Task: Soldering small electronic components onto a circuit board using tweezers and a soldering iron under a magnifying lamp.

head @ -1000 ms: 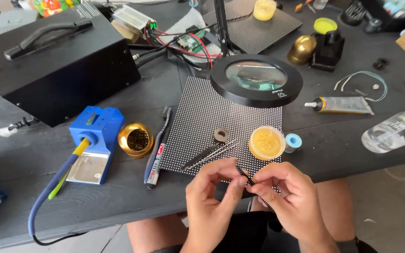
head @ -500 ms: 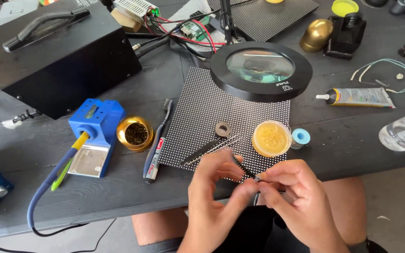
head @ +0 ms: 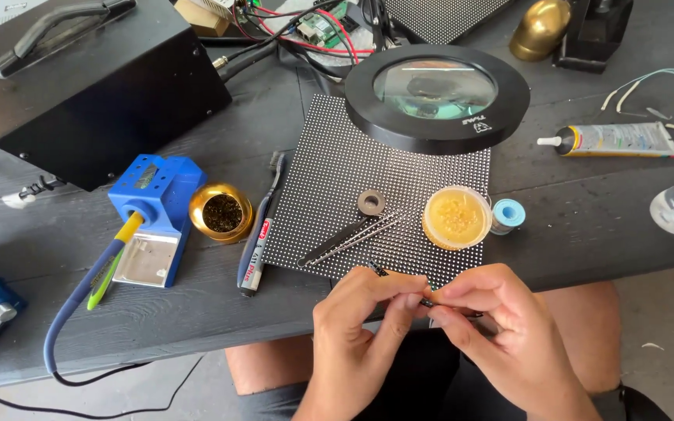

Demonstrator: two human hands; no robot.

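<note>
Both hands meet at the near edge of the dark grey wooden surface [head: 587, 226]; the left hand [head: 356, 331] and right hand [head: 501, 331] pinch a thin black metal tool [head: 380, 271] between their fingers [head: 411, 300], just below the black dotted LED panel [head: 337, 179]; a round yellow flux pot [head: 456, 218] sits nearby on that panel.

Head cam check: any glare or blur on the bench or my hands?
Head view: even daylight, soft shadows; the magnifier lens reflects pale glare; the dotted panel stays sharp; both hands are in focus, though the thin dark tool is hard to resolve.
</note>
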